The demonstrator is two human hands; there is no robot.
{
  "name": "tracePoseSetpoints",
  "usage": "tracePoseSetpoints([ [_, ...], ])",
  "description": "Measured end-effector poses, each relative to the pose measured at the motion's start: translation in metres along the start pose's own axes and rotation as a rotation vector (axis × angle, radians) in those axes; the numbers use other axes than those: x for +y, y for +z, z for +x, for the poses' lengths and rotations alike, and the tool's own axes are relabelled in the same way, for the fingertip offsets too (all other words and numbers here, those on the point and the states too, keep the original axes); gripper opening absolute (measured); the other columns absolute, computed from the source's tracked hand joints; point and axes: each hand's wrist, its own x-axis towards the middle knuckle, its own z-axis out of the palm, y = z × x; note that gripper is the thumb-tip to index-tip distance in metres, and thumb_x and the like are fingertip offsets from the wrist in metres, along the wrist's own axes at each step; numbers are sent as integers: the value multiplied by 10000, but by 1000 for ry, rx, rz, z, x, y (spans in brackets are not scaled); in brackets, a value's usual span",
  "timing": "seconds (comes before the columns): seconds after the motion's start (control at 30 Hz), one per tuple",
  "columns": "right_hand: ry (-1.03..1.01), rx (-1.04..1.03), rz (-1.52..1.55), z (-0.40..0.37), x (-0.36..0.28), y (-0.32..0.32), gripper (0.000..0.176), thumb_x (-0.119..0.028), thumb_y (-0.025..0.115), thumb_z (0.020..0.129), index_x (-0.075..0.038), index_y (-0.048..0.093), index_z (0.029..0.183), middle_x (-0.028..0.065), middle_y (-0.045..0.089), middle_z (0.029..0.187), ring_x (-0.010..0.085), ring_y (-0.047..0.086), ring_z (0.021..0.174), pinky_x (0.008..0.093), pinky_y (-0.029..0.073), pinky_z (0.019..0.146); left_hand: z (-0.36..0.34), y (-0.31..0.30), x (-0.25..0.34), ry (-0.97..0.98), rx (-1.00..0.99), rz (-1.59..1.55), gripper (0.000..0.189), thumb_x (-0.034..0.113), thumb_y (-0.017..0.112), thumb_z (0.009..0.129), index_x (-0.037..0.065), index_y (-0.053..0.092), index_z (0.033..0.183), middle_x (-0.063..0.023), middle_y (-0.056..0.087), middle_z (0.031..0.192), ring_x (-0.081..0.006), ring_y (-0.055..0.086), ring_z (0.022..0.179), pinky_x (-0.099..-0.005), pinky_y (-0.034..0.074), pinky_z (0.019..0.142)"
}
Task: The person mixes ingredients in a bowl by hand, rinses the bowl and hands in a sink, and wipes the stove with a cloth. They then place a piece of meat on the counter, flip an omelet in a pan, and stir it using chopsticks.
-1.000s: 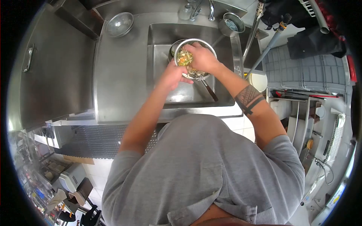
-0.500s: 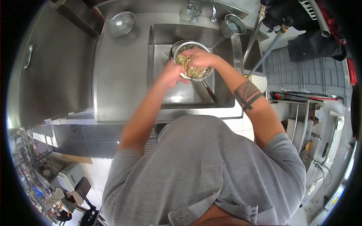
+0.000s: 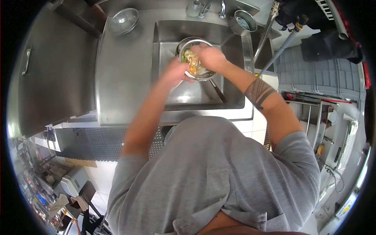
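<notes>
Over the steel sink [image 3: 164, 35] I hold a metal bowl [image 3: 188, 44] full of mixed food scraps [image 3: 193, 62], green, orange and pale. My left hand [image 3: 175, 73] grips the bowl's near rim from the left. Inside the bowl, my right hand [image 3: 210, 56] is closed on a clump of the scraps. A second metal bowl sits just under the first, mostly hidden. A dark-handled utensil [image 3: 217, 91] lies in the basin below my hands.
A small steel bowl [image 3: 123, 21] stands on the counter at the back left. A steel pot [image 3: 243, 22] sits by the faucet [image 3: 222, 8] at the back right. Grey crates [image 3: 313, 74] and mop handles [image 3: 274, 51] stand to the right.
My right hand has kept working through the food in the bowl, shifting slightly up and left. The view has tilted a little. The left hand stays on the rim.
</notes>
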Motion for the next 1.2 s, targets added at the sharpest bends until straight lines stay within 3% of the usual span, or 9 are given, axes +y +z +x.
tracePoseSetpoints([
  [0.13,63,600,222,8,15,58,617,-78,684,777,-184,565,1373,239,610,1248,411,614,1173,485,509,987,13,8,-16,35,108,-153,574,-44,503,835,0,380,1394,-222,595,1244,-346,697,1003,-453,662,637],
  [0.2,-10,542,296,-3,19,47,664,-83,677,774,-166,547,1419,245,593,1326,420,602,1201,449,474,1054,10,12,-14,57,185,-178,568,-35,509,845,6,377,1395,-220,596,1249,-346,702,995,-443,662,629],
  [0.3,69,-88,705,-15,35,0,763,-131,730,742,-187,520,1474,206,556,1411,384,541,1288,403,419,1120,4,9,-16,83,198,-169,554,-30,512,843,10,396,1383,-213,609,1230,-340,709,959,-441,658,619],
  [0.4,-185,248,319,-13,32,9,809,-163,763,722,-217,504,1487,184,541,1425,382,600,1197,390,462,1079,3,9,-13,94,105,-168,553,-31,513,839,12,407,1380,-208,616,1219,-338,711,928,-442,652,604],
  [0.73,89,351,-162,-6,10,19,619,-133,734,746,-171,590,1346,213,640,1194,401,645,1103,491,525,962,4,31,-11,62,70,-259,555,-48,520,813,-6,413,1356,-212,606,1223,-356,702,939,-476,654,625],
  [0.87,-204,164,335,-18,22,10,686,-177,751,750,-176,559,1409,212,566,1357,489,565,1192,509,468,1057,0,20,-9,48,160,-206,528,-44,521,817,-16,417,1334,-207,607,1216,-353,701,939,-480,655,628],
  [1.0,-60,213,109,-22,12,6,871,-196,813,675,-126,463,1470,270,578,1334,414,563,1244,466,475,1041,0,20,-6,94,75,-104,541,-43,527,816,-12,413,1344,-203,621,1190,-342,705,914,-472,653,609],
  [1.07,150,156,398,-13,14,11,954,-197,825,642,-104,412,1496,282,619,1270,365,604,1205,426,488,1008,6,24,-13,84,79,-113,555,-42,527,818,-2,409,1359,-200,626,1184,-341,707,909,-466,652,604],
  [1.2,212,45,844,-14,11,12,710,-186,803,650,-79,608,1324,240,656,1227,375,645,1125,381,502,964,8,25,-19,37,54,-127,594,-47,516,826,27,393,1403,-197,615,1222,-341,705,930,-460,655,619],
])
